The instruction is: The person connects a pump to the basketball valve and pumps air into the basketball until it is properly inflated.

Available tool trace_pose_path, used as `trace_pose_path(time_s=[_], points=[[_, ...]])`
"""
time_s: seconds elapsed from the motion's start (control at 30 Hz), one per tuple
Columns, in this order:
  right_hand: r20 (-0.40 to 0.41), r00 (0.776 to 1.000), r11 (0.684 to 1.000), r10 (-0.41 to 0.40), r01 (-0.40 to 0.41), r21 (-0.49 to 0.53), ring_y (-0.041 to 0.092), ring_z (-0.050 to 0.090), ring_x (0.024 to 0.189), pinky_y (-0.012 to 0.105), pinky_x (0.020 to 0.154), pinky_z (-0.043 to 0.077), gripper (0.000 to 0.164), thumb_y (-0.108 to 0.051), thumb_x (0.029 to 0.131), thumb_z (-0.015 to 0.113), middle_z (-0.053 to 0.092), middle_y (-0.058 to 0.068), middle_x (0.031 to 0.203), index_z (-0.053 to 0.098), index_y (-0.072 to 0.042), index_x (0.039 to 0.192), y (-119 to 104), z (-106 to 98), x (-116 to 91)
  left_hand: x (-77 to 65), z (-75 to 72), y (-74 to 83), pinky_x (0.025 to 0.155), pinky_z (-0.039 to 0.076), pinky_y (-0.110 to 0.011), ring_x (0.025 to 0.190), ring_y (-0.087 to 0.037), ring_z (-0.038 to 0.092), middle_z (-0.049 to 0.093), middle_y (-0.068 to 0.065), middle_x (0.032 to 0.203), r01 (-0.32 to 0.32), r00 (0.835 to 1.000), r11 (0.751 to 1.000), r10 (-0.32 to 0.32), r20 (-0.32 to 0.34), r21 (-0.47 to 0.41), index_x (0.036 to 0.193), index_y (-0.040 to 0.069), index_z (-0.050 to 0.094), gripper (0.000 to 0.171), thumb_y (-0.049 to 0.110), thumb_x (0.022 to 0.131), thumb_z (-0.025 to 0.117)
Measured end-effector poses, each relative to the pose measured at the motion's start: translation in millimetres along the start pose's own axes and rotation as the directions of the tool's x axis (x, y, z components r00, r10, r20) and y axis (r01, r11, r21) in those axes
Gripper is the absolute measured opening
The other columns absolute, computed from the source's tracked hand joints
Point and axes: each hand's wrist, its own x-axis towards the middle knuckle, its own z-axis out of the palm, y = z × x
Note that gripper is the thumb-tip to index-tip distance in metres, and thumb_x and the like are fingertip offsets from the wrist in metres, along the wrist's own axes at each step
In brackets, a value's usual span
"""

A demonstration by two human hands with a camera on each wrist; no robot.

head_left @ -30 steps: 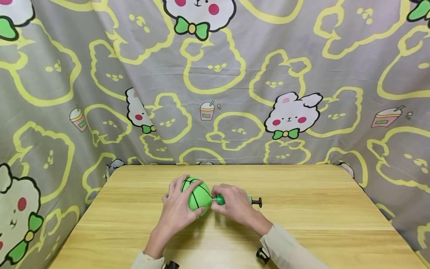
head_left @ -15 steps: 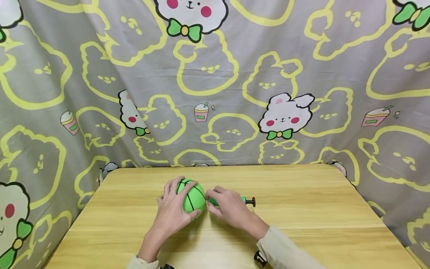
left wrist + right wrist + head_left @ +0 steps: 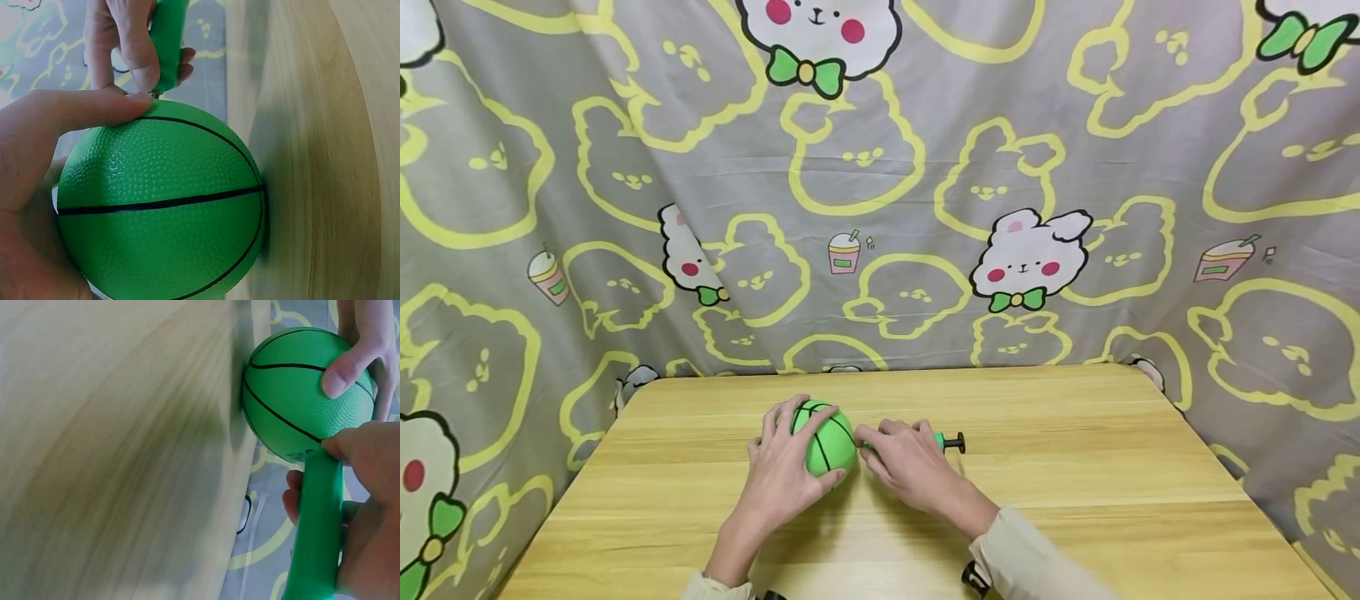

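A small green ball with black basketball lines [image 3: 833, 443] rests on the wooden table. My left hand [image 3: 781, 467] grips it from the left, thumb and fingers spread round its side. On the ball's right, my right hand [image 3: 913, 468] holds a green hand pump [image 3: 315, 531] near its front end. The pump's black plunger handle [image 3: 955, 442] sticks out behind that hand. In the left wrist view a short metal piece [image 3: 156, 94] shows between the pump's tip and the ball, beside my left thumb. How deep it sits in the ball cannot be seen.
The pale wooden table [image 3: 1075, 483] extends around both hands. A grey curtain [image 3: 917, 192] with yellow outlines and bunny faces hangs behind it and along both sides. Black wrist straps [image 3: 975, 577] show at the beige sleeves [image 3: 1030, 554].
The head view has shifted slightly, so everything sits a bit further left. My right hand's fingers have moved forward over the pump's front end, covering more of it. The left hand keeps its grip.
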Motion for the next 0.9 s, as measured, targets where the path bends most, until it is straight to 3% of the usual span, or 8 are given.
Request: trace_pose_path(time_s=[0.27,0.43,0.67,0.9], points=[[-0.057,0.998,0.999,-0.029,0.027,-0.045,0.009,0.041,0.063,0.029,0.059,0.036,0.006,-0.025,0.104,0.059,0.046,-0.009,0.076,0.063,-0.025,0.107,0,5,-1,0.4,1.8,-1.8,0.077,0.043,-0.068,0.134,-0.042,0.037,0.043,-0.013,0.149,0.002,1.0,1.0,-0.002,0.005,0.004,0.137,0.03,0.062,0.081,0.042,0.064,0.093],[-0.069,0.997,0.999,-0.045,0.044,-0.011,0.005,0.038,0.055,0.021,0.044,0.031,0.007,-0.021,0.099,0.064,0.047,-0.008,0.074,0.065,-0.024,0.105,1,5,2,0.2,1.6,-2.0,0.079,0.043,-0.07,0.134,-0.042,0.037,0.043,-0.013,0.149,0.002,1.0,1.0,-0.002,0.009,0.018,0.138,0.03,0.062,0.081,0.043,0.064,0.093],[-0.039,0.999,0.999,-0.031,0.031,0.01,0.004,0.038,0.053,0.021,0.041,0.032,0.013,-0.019,0.096,0.064,0.052,-0.009,0.08,0.066,-0.026,0.107,5,3,0,-0.5,1.0,-1.5,0.08,0.043,-0.07,0.135,-0.042,0.036,0.043,-0.013,0.15,0.005,1.0,1.0,-0.006,0.02,0.027,0.138,0.032,0.062,0.08,0.044,0.065,0.092],[-0.079,0.995,0.998,-0.061,0.059,-0.029,0.002,0.035,0.051,0.021,0.04,0.028,0.014,-0.018,0.095,0.064,0.048,-0.011,0.077,0.067,-0.026,0.106,10,5,-4,1.0,2.9,-1.5,0.079,0.043,-0.068,0.136,-0.041,0.035,0.042,-0.012,0.151,0.008,0.999,1.0,-0.008,0.032,0.016,0.139,0.033,0.061,0.079,0.044,0.066,0.091]])
